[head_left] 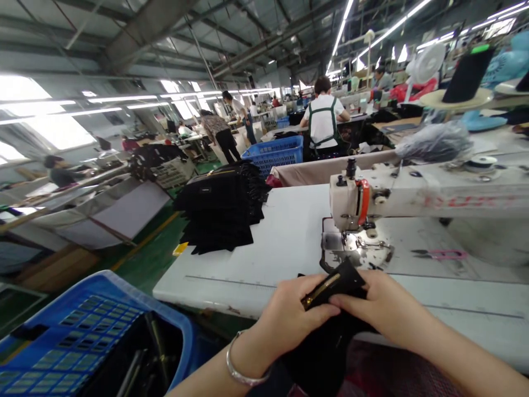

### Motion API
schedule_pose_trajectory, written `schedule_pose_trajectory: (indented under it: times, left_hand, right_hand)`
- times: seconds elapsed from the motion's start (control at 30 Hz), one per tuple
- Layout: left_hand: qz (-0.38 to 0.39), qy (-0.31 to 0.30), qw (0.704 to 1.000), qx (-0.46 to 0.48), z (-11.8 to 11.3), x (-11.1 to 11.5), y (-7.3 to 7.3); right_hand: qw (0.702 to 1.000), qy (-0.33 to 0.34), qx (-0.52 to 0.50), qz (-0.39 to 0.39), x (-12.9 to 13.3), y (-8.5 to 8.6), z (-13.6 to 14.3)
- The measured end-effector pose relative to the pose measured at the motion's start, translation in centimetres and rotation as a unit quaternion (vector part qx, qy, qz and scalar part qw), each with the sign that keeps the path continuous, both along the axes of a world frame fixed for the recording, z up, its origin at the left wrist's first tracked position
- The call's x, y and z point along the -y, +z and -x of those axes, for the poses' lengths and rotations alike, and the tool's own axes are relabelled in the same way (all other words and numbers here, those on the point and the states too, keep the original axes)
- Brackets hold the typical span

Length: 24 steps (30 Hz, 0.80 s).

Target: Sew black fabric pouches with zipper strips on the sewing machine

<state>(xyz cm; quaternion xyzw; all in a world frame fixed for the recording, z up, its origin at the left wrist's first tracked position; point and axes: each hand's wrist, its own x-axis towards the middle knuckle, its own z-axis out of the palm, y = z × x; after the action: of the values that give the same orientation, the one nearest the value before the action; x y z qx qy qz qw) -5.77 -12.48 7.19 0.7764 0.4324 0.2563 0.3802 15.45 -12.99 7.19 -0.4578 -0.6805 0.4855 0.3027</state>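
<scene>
Both my hands grip a black fabric piece with a gold zipper at the front edge of the sewing table. My left hand, a silver bangle on its wrist, pinches the zipper end between thumb and fingers. On the other side, my right hand is closed on the cloth, thumb on top. The lower part of the piece hangs down toward my lap. Just beyond the hands stands a white sewing machine, its needle area lit. A stack of black fabric pieces lies on the table to the left.
Pink-handled thread snips lie right of the needle area. A blue plastic basket holding black pieces stands at lower left. Another blue basket is behind the table, near a seated co-worker. A black thread cone stands at upper right.
</scene>
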Motion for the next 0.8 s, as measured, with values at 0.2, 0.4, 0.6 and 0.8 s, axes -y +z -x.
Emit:
schedule_pose_trajectory:
  times: [0.2, 0.4, 0.6, 0.8]
  left_hand:
    - [0.212, 0.034, 0.957, 0.196, 0.0, 1.7, -0.3]
    - [0.177, 0.133, 0.929, 0.297, -1.2, 2.2, 0.4]
    - [0.258, 0.159, 0.869, 0.39, -1.2, 2.4, 0.4]
    - [0.289, 0.151, 0.85, 0.413, -1.1, 2.5, 0.2]
  right_hand:
    - [0.982, -0.062, 0.069, -0.165, 1.1, 1.1, -2.0]
    - [0.988, -0.027, 0.101, -0.113, 2.4, 1.3, -1.0]
    - [0.987, -0.076, 0.084, -0.113, 2.8, 2.1, -1.5]
    - [0.987, -0.084, 0.09, -0.104, 3.1, 2.4, -1.5]
